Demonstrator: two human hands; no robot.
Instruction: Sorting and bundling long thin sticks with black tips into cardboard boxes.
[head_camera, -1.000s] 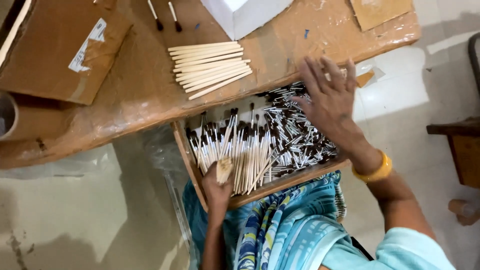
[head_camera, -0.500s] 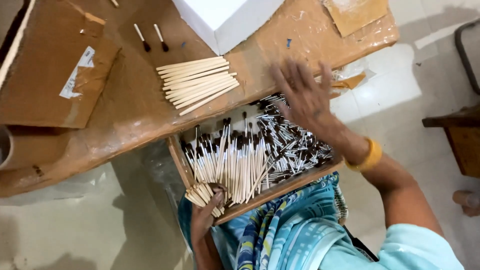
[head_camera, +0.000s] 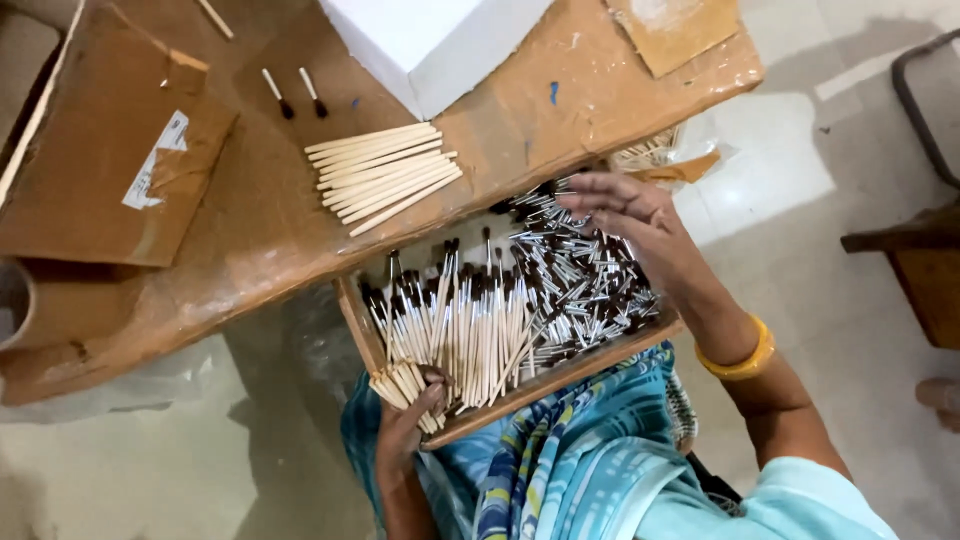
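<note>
Pale, dark-tipped brushes (head_camera: 470, 330); yellow bangle (head_camera: 738, 362)

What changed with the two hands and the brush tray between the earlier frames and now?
The right hand slid from the tray's far right edge inward over the loose metal-ferruled brush heads. The left hand, earlier pinching one or two sticks, now grips a bundle of wooden handles at the tray's near-left corner. The stack of plain sticks on the table stayed put.

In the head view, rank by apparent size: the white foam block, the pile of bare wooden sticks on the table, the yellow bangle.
1. White foam block, partly cropped.
2. Pile of bare wooden sticks.
3. Yellow bangle, plainly smallest.
</note>
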